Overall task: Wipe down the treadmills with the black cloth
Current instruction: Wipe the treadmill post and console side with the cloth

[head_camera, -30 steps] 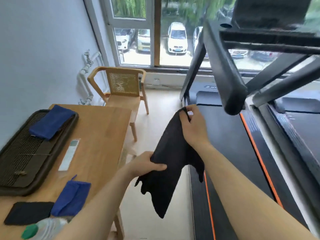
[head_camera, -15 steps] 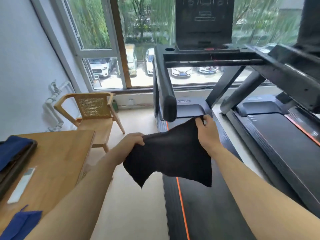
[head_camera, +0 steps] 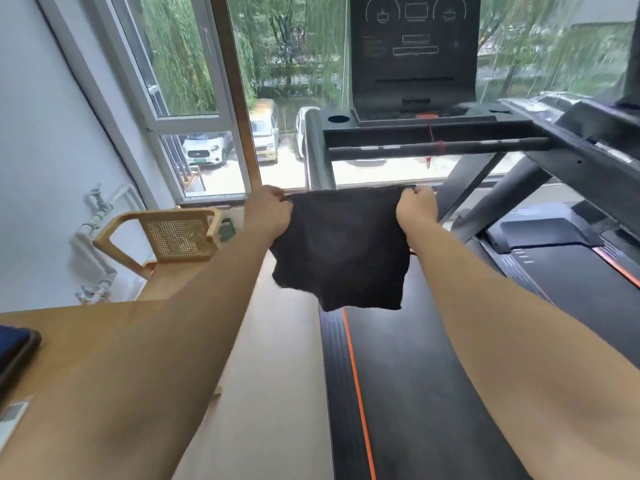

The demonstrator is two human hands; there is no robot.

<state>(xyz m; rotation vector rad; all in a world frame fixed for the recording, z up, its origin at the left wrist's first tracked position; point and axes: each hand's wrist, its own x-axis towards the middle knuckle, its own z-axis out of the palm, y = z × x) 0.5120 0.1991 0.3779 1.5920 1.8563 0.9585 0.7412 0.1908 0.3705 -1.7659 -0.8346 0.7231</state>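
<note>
1. In the head view, we are holding the black cloth [head_camera: 341,251] up in front of us with both arms stretched out, over the near end of the treadmill [head_camera: 408,393].
2. Our left hand [head_camera: 268,213] is pinching the cloth's top left corner, fingers curled tight on the fabric.
3. Our right hand [head_camera: 415,207] is gripping the top right corner the same way, fingers closed on the edge.
4. The cloth is hanging spread between the two hands, its top edge pulled taut and level, its lower edge drooping unevenly above the belt with its orange stripe [head_camera: 356,393].
5. The cloth is covering the lower part of the treadmill's left handrail [head_camera: 317,150]; we cannot tell whether it is touching the rail.
6. The dark console screen [head_camera: 412,50] is standing above the crossbar, beyond the cloth.
7. A second treadmill [head_camera: 568,268] is sitting just beside the first, on our right.
8. On our left, a wooden table [head_camera: 86,341] and a wooden chair [head_camera: 173,233] are standing by the window [head_camera: 194,81].
</note>
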